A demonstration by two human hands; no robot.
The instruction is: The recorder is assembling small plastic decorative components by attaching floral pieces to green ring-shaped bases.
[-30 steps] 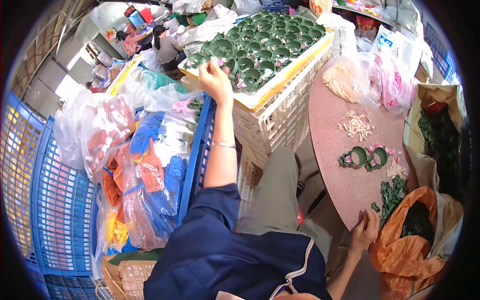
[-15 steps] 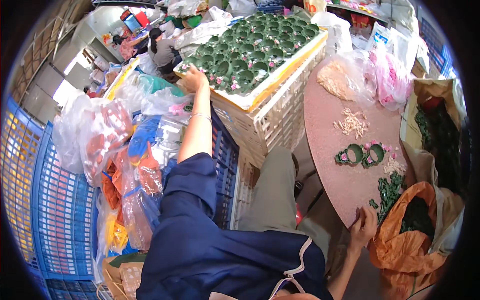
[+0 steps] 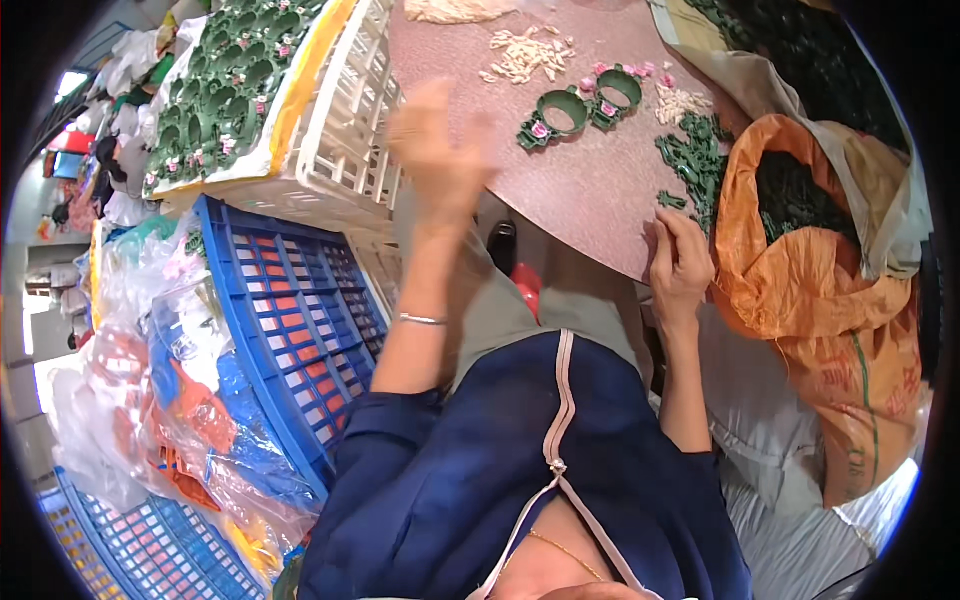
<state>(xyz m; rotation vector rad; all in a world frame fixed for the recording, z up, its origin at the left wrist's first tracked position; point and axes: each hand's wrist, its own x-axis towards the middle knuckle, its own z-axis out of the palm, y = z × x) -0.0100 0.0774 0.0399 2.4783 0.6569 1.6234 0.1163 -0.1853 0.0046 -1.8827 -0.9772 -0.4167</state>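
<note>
My left hand point(image 3: 440, 150) is blurred in mid-air in front of the round pinkish table point(image 3: 590, 200), fingers apart and nothing in it; a thin bangle sits on that forearm. My right hand point(image 3: 680, 262) rests on the table's near edge, fingers bent over the rim, beside a scatter of small green plastic pieces point(image 3: 695, 160). Two joined green rings with pink flowers point(image 3: 580, 105) lie further in on the table. A heap of small white pieces point(image 3: 525, 55) lies beyond them.
A white crate point(image 3: 350, 130) at my left carries a tray of several green flowered rings point(image 3: 230, 90). Below it leans a blue crate point(image 3: 300, 320), with clear bags of coloured items point(image 3: 170, 400). An orange sack point(image 3: 800, 270) holding green parts stands at my right.
My left hand has come away from the tray of green rings on the white crate and swung back toward the table. The right hand stays on the table's edge.
</note>
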